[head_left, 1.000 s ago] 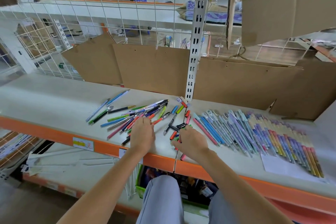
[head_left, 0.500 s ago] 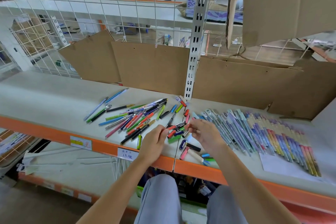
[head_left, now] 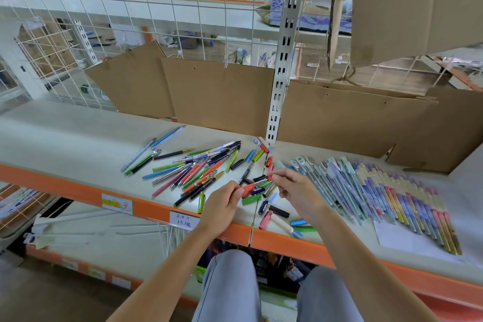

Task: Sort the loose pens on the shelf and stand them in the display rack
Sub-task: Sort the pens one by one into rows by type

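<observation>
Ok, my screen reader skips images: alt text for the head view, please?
Two hands, left hand and right hand, pinch a red pen above a shelf strewn with loose pens; a neat pen row lies right.

Left of the left hand (head_left: 222,206), loose pens (head_left: 198,170) in green, blue, red, black and pink; right of the right hand (head_left: 298,191), a pen row (head_left: 379,191) graded teal through purple to yellow-red; shelf (head_left: 65,138) grey-white, its front edge (head_left: 146,208) orange.

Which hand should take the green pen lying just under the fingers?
Probably the right hand: the green pen lies nearer its fingers, and the left hand is already pinching a red pen.
</observation>
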